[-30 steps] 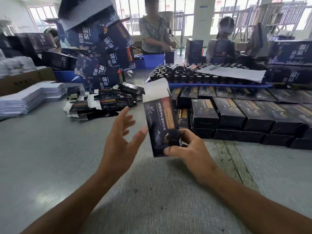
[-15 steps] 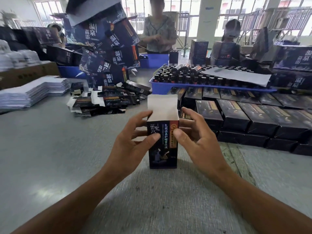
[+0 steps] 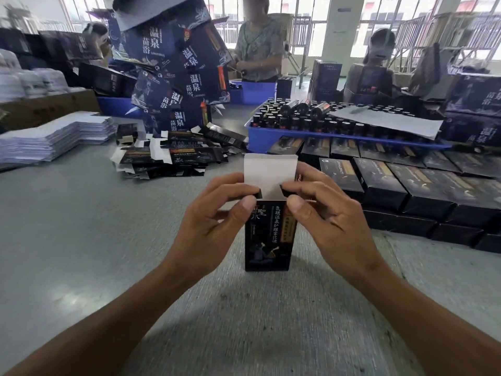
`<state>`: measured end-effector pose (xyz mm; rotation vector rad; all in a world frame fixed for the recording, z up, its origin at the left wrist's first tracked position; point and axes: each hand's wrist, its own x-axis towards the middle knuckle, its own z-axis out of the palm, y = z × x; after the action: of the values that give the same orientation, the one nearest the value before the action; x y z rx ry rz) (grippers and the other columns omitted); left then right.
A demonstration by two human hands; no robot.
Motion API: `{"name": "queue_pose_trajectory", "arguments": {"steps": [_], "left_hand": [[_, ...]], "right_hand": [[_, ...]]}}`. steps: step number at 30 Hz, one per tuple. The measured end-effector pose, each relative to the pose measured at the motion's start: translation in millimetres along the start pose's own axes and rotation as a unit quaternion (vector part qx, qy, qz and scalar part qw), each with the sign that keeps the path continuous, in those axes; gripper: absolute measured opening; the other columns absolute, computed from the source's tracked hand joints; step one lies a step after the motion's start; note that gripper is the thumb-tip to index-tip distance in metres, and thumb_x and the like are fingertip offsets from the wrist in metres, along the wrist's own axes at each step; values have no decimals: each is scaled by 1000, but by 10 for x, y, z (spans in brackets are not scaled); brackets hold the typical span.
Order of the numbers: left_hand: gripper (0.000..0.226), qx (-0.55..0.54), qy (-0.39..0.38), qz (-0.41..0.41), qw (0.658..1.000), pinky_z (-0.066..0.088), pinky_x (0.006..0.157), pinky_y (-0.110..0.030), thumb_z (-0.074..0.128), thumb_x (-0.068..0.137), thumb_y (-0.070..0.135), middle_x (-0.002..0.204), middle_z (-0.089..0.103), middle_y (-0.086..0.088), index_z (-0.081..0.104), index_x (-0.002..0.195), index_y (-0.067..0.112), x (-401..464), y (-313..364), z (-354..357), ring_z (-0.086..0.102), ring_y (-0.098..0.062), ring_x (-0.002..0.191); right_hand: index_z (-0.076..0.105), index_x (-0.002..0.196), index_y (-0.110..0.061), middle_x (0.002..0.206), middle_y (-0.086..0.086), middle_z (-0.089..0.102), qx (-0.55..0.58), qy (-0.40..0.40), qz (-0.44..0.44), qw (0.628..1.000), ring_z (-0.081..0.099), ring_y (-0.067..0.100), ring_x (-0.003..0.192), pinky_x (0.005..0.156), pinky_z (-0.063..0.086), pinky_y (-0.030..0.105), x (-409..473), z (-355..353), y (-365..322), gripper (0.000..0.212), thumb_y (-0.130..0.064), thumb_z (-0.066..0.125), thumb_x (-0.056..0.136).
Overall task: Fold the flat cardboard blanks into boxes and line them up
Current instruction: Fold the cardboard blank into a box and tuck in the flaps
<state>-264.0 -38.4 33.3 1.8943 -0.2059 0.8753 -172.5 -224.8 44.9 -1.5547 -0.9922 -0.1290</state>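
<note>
A small dark box [image 3: 268, 240] with gold lettering stands upright on the grey table [image 3: 81, 253], its white top flap [image 3: 269, 173] raised. My left hand [image 3: 211, 223] pinches the box's upper left edge and presses the left side tab inward. My right hand [image 3: 328, 221] pinches the upper right edge and presses the right side tab inward. A heap of flat dark blanks [image 3: 173, 156] lies behind to the left. Rows of folded dark boxes [image 3: 401, 185] lie lined up at the right.
A blue tray [image 3: 273, 137] of dark bottles stands behind the rows, part covered by a grey sheet. White stacked sheets [image 3: 54, 137] lie far left. Large dark cartons [image 3: 173, 77] tower at the back. Two people work across the table.
The flat blank held in my right hand alone has been opened into a box and stood on the table. Both hands now grip its top and push the side tabs in.
</note>
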Motion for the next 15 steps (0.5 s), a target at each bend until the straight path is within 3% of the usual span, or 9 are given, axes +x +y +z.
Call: {"name": "queue_pose_trajectory", "arguments": {"steps": [2,4,6,8,12,15], "left_hand": [[20,7,1,6,1000,57,84,-22,58,98,30,130,60,4,69,114,24,-7,26,15,60,-9,121],[17,14,8,9,1000,56,82,-18,60,98,24,128,60,7,68,114,22,-12,41,23,59,-3,120],[18,21,15,16,1000,54,82,-15,59,98,21,126,60,9,67,114,23,-12,53,27,58,3,120],[17,28,20,21,999,55,81,-15,60,98,22,126,61,9,67,114,24,-10,58,34,58,1,120],[19,29,23,28,999,55,79,-15,58,98,20,125,61,9,67,115,19,-9,70,43,61,-3,117],[18,29,20,27,999,56,78,-16,60,99,21,126,63,6,68,114,16,-2,70,42,62,-6,117]], "right_hand": [[67,114,-29,126,-23,62,29,7,9,1000,65,11,116,91,58,32,6,1,-16,20,-20,65,96],[60,112,-36,118,-20,66,35,18,3,999,65,6,113,88,56,23,-1,8,-35,28,-16,68,94],[55,115,-43,119,-23,65,37,26,-3,999,63,1,114,87,52,15,-4,6,-56,36,-20,69,91],[53,124,-49,122,-27,64,31,23,-1,999,62,1,115,90,52,16,-2,-6,-66,44,-24,70,90],[61,126,-39,119,-21,67,42,22,-6,999,65,4,113,88,56,21,7,-3,-105,33,-35,64,94],[69,114,-27,111,-14,71,48,32,-22,998,69,10,106,83,56,20,14,9,-124,19,-27,61,97]]}}
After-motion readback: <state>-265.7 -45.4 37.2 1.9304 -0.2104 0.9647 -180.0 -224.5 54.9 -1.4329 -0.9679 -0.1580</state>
